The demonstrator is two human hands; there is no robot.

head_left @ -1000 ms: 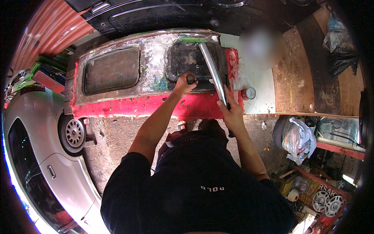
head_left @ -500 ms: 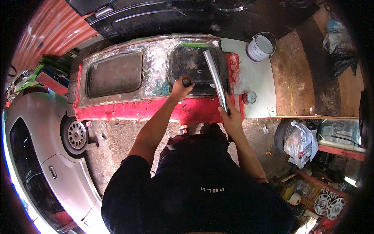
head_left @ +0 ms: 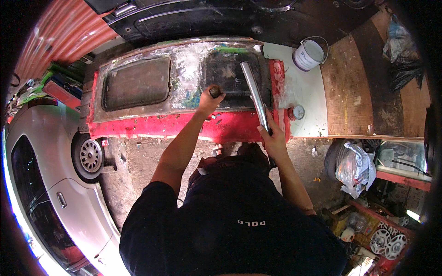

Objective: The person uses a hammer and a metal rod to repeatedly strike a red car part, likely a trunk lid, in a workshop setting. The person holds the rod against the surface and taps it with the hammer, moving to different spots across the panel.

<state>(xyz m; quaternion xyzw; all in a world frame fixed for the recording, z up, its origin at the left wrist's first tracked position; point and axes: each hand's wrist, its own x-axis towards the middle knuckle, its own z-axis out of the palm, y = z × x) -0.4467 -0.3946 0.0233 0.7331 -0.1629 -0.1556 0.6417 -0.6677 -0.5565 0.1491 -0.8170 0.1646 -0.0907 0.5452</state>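
Observation:
My right hand (head_left: 275, 139) is wrapped round the lower end of a shiny metal pipe (head_left: 252, 92), which slants up and away over the right recess of a worn metal panel (head_left: 184, 73). My left hand (head_left: 210, 102) is closed round an upright tool with a dark, rounded handle end (head_left: 214, 92). Its lower part is hidden by my hand, so its kind does not show. The hand is over the lower left edge of that recess. Patchy white, green and blue paint covers the panel, which lies on a red sheet (head_left: 152, 125).
On the white board to the right stand a pail (head_left: 308, 56) with a wire handle and a small red tin (head_left: 296, 112). A silver car (head_left: 55, 152) is at the left. Black car bodywork (head_left: 184, 23) runs along the back. Wheel covers (head_left: 389, 244) lie at the lower right.
My left hand and its tool have moved slightly left and upward over the panel. My right hand and the pipe have stayed nearly in place.

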